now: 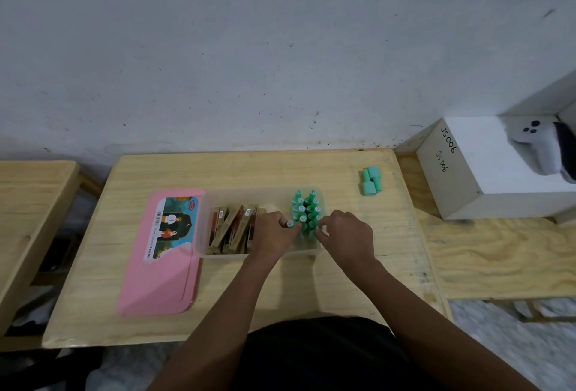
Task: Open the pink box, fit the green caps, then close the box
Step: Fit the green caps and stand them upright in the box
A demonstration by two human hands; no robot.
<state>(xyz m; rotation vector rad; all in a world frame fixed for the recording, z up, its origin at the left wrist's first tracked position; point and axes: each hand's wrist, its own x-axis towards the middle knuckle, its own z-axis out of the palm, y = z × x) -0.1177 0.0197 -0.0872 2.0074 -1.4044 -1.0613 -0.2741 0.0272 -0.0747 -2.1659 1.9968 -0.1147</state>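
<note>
The translucent box [249, 196] stands open on the wooden table, its pink lid [162, 275] lying flat to its left. At the box's right end several green caps [307, 208] stand upright in a tight cluster. My left hand [272, 235] reaches into the box and pinches one green cap [291, 225] at the cluster's near left side. My right hand [346, 236] is at the cluster's near right side, its fingertips touching the caps there. Three more green caps [371, 180] lie loose on the table at the back right.
Several brown and gold flat packets [232, 228] stand on edge in the box's left half. A white box marked JS006 [486, 166] with a white controller [542, 146] on it sits at the right. A second table [28, 203] adjoins on the left; a wall runs behind.
</note>
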